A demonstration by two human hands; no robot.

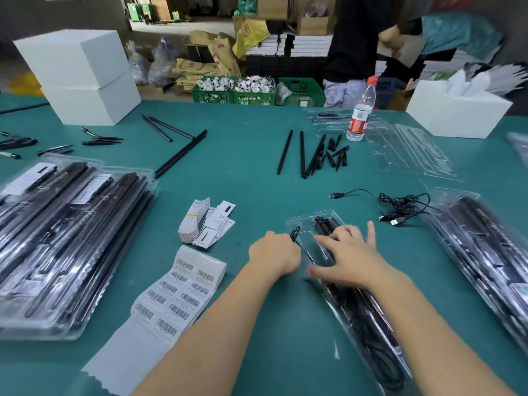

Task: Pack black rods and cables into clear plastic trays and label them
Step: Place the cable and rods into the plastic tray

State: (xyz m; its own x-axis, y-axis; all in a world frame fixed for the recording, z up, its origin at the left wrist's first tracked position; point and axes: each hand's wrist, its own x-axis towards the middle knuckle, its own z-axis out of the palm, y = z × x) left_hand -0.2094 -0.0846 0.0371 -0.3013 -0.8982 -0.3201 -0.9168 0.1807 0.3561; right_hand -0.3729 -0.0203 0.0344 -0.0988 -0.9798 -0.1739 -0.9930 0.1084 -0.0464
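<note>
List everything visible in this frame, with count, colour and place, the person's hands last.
table: one, teal, under everything
tray: one, clear, under both hands
packed trays: two stacks, clear with black rods, far left and far right
rods: several, black, loose, centre back
cables: a tangle, black, right of centre
barcode labels: one strip, white, near left
cards: a bundle, white, centre
bottle: one, clear, red cap, back right
boxes: two stacked, white, back left
left hand: pinches a black cable
right hand: fingers spread on the tray

Tray (368, 318) near end cut off; left hand (274, 252) fingertips hidden.
</note>
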